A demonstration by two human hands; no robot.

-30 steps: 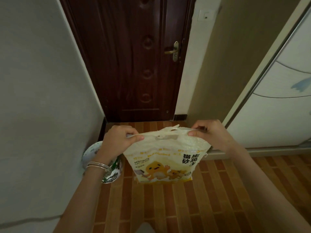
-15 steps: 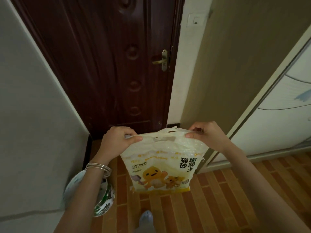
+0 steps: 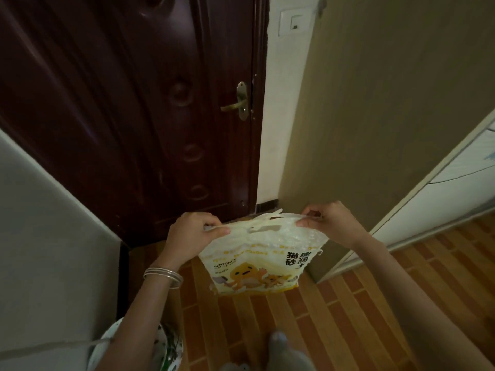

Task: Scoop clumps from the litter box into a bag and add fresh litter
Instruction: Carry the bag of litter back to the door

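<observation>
A white and yellow bag of bentonite cat litter (image 3: 257, 261) with a cartoon print hangs in the air in front of me, above the tiled floor. My left hand (image 3: 191, 234) pinches the bag's top left corner. My right hand (image 3: 328, 222) pinches the top right corner. The top edge with its cut-out handle is stretched between them. No litter box or scoop is in view.
A dark wooden door (image 3: 134, 116) with a brass handle (image 3: 237, 104) stands shut ahead. A white wall (image 3: 40, 250) is on the left, a beige wall (image 3: 375, 116) on the right. A white and green patterned object (image 3: 167, 349) sits on the brown tiled floor (image 3: 308, 322) at lower left.
The view has tilted up and come closer to the door. Both hands keep their hold on the bag's top corners; the patterned object has slid lower in view.
</observation>
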